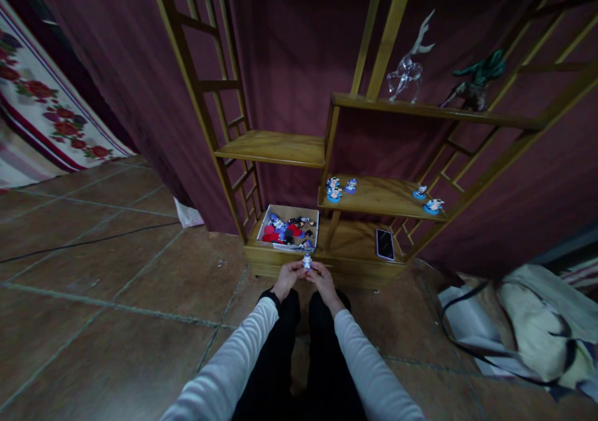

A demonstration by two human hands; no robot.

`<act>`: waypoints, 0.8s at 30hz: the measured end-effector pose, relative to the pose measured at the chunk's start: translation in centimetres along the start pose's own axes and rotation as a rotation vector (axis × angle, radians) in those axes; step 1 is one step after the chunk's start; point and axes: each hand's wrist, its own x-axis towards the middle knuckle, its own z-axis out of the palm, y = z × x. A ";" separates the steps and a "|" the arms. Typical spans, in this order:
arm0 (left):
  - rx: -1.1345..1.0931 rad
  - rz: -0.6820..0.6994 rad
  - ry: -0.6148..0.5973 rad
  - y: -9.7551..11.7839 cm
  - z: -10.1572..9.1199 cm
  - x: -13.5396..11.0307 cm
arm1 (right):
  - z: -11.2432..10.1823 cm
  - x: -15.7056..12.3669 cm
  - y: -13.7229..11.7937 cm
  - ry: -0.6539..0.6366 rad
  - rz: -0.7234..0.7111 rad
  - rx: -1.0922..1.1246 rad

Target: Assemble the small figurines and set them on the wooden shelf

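A small purple-and-white figurine (307,261) stands upright between my two hands, in front of the shelf unit's low base. My left hand (288,277) grips its left side, and the fingers of my right hand (322,278) close on its right side. Just beyond them an open cardboard box (317,227) holds a jumble of figurines and red, black and purple pieces. On the shelf (374,198) to the right, several figurines (333,189) on blue bases are grouped at the left end, with a purple one (351,185) beside them. Two more figurines (433,206) stand at its right end.
A phone (385,244) lies on the base board at right. Higher up stand a clear deer ornament (407,72) and a dark green statue (476,81). A bag (532,327) rests on the floor at right; a cable (93,241) crosses the tiles at left.
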 end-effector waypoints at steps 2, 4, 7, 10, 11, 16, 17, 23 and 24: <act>-0.004 0.003 0.004 0.0 0.1 -0.1 | 0.0 0.0 0.1 0.001 -0.001 -0.011; -0.010 0.016 0.000 0.0 0.1 -0.1 | 0.2 0.0 0.2 0.001 -0.003 -0.015; -0.017 0.047 0.003 -0.1 0.1 -0.3 | 0.4 0.1 0.4 0.009 -0.011 -0.008; -0.010 0.070 0.041 -0.1 0.2 -0.4 | 0.6 0.1 0.8 0.020 -0.021 0.010; -0.007 0.075 0.055 -0.2 0.2 -0.4 | 0.7 0.1 0.9 0.022 -0.024 0.019; -0.013 0.085 0.065 -0.3 0.3 -0.4 | 0.6 0.2 1.3 0.002 -0.037 0.051; -0.016 0.085 0.058 -0.4 0.3 -0.4 | 0.6 0.2 1.4 0.000 -0.040 0.060; -0.015 0.092 0.043 -0.5 0.3 -0.4 | 0.5 0.2 1.6 -0.003 -0.045 0.071; -0.014 0.095 0.044 -0.5 0.3 -0.4 | 0.4 0.2 1.6 -0.003 -0.046 0.067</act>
